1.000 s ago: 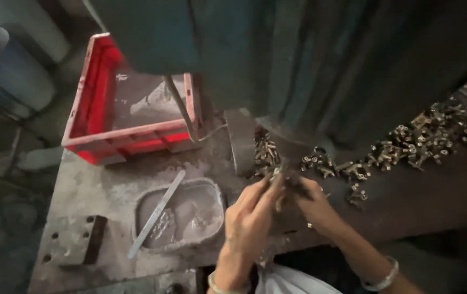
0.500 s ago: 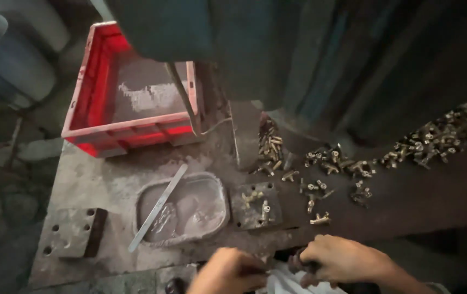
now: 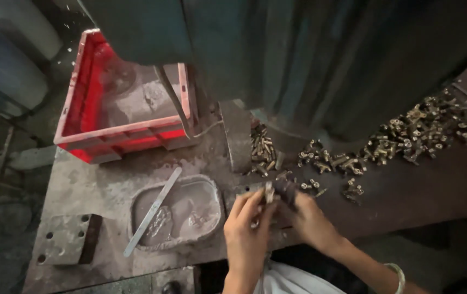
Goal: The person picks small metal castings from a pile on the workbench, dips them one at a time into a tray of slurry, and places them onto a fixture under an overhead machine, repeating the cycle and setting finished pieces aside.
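Grimy metal tabletop (image 3: pixel 108 185) under a dark green machine body (image 3: pixel 299 60), workshop setting, dim light.

Item 1: left hand (image 3: pixel 247 231), near the tabletop's front edge, fingers drawn together in a grip clamped on a small brass fitting (image 3: pixel 269 191), held just above the surface.

Item 2: right hand (image 3: pixel 309 218), just beside the left, fingertips meeting it at the same brass fitting; whether its grip is closed on the piece or only touching it cannot be told. A pale bangle (image 3: pixel 397 275) sits on that wrist.

Item 3: loose brass fittings (image 3: pixel 326 163), scattered just beyond both hands toward the middle of the tabletop.

Item 4: larger heap of brass fittings (image 3: pixel 424 130), toward the right back edge, well apart from the hands.

Item 5: shallow grey tray (image 3: pixel 212 215), oval, holding oily residue, just left of the left hand. A flat metal strip (image 3: pixel 152 212) lies tilted across its left rim.

Item 6: red plastic crate (image 3: pixel 119 141), at the back left corner, its floor dusty grey.

Item 7: drilled steel block (image 3: pixel 67 239), at the front left corner.

Item 8: white cloth (image 3: pixel 288 280), below the hands, off the front edge.
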